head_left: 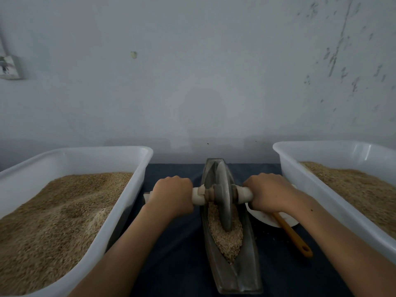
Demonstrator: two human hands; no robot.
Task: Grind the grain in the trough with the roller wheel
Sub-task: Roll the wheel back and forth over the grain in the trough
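Between two white tubs, we note the trough (232, 273) on the counter (175, 249); left hand (172, 195) and right hand (269, 192) each grip the roller wheel (224, 196) axle, disc standing in grain (225, 236).

Left grip (172, 195) and right grip (270, 192) curled, arms outstretched.

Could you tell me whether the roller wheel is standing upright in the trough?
Upright: the roller wheel stands on edge in the trough's grain.

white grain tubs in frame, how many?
2. One white tub at left, one white tub at right, flanking the trough. Both hold grain and run off frame; none else visible.
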